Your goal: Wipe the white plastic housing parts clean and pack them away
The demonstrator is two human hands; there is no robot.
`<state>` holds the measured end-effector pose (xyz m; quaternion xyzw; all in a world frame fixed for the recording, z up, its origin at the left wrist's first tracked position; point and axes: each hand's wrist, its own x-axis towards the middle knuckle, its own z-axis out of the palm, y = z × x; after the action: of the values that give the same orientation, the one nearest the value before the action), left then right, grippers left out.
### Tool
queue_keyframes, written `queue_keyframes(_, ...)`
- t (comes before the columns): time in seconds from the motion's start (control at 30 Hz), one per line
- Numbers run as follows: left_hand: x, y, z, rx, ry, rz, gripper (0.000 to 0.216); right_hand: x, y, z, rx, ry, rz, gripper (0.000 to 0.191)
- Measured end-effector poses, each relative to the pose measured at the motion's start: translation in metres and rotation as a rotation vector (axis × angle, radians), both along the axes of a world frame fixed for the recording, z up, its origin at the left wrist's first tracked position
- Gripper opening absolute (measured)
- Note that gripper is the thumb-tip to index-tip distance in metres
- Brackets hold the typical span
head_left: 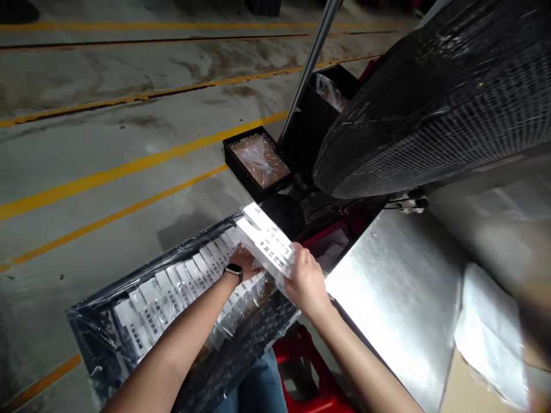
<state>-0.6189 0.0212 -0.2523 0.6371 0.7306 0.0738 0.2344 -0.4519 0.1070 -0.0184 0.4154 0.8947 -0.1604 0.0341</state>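
Both hands low and centre in the frame, over a black crate (241,350) lined with clear plastic film and packed with a long row of white perforated plastic parts (172,289) standing on edge, running from lower left up toward the middle. Right hand (307,284) clenched around the lower end of a small stack of the same white perforated pieces (267,241), fingers wrapped over its edge, stack lifted and tilted just above the crate's upper right end. Left hand (245,261), a dark watch (233,271) on the wrist, reaching in beneath that stack and resting on the tops of the row; fingers mostly hidden under the stack, so grasping or merely touching cannot be told. Right of the crate, touching it or just beside it, a shiny metal tabletop (400,298) with a blurred white sheet (491,332) at the lower right. Below, at bottom centre, a red stool (310,373) and blue trousers. Upper right filled by the black wire guard of a large fan (439,97). Above centre on the floor, a second black tray (258,160) holding crumpled clear film, with yellow floor lines (120,169) crossing the grey concrete at left
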Motion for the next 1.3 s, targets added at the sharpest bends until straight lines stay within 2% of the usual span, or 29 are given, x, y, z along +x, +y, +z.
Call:
queue_keyframes(0.1, -0.002, 0.005, 0.001, -0.076, 0.006, -0.012, 0.051, -0.032, -0.008, -0.047, 0.047, -0.084, -0.054, 0.07)
queue_keyframes(0.17, -0.003, 0.007, 0.002, -0.097, 0.004, -0.015, 0.052, -0.041, -0.015, -0.07, 0.066, -0.092, -0.095, 0.07)
queue_keyframes(0.27, -0.004, 0.009, 0.004, -0.1, -0.002, -0.008, 0.051, -0.047, -0.024, -0.091, 0.108, -0.095, -0.13, 0.076)
queue_keyframes(0.37, -0.006, 0.01, 0.005, -0.085, -0.008, 0.001, 0.05, -0.053, -0.029, -0.104, 0.143, -0.08, -0.111, 0.077)
queue_keyframes(0.6, -0.007, 0.002, 0.005, -0.015, 0.011, -0.008, 0.044, -0.049, -0.022, -0.118, 0.162, -0.05, -0.05, 0.084)
queue_keyframes(0.73, -0.005, -0.002, 0.004, 0.016, 0.028, -0.017, 0.044, -0.05, -0.027, -0.132, 0.138, -0.039, -0.043, 0.089)
queue_keyframes(0.87, -0.004, -0.003, 0.003, 0.032, 0.057, -0.012, 0.044, -0.055, -0.032, -0.145, 0.1, -0.022, -0.042, 0.086)
queue_keyframes(1.1, -0.001, -0.013, 0.006, 0.088, 0.086, -0.014, 0.038, -0.05, -0.018, -0.137, -0.002, -0.012, -0.001, 0.098)
queue_keyframes(1.3, -0.003, -0.018, 0.008, 0.112, 0.096, -0.048, 0.038, -0.055, -0.019, -0.131, -0.061, -0.014, -0.05, 0.101)
